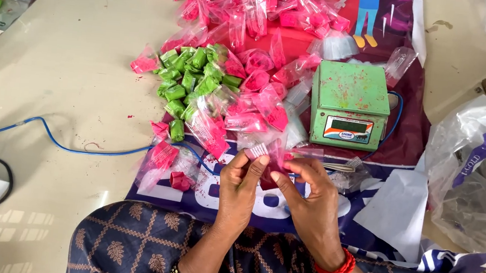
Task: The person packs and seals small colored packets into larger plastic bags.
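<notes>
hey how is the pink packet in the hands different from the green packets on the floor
The pink packet is pinched between the left hand and right hand; the green packets lie heaped on the floor, untouched. It holds pink powder; they hold green. It is one alone; they are many. Both are small clear plastic pouches.

Small floor-level packing workplace, of the home or cottage-workshop kind: work is laid out on a pale stone floor [76,79] over a spread printed plastic banner sheet [283,208]. Present are heaps of small clear plastic sachets of pink powder [249,12], a cluster of green powder sachets [192,75], and a green compact digital weighing scale [350,105]. A blue cable [64,144] and large clear plastic bags [476,177] lie alongside.
</notes>
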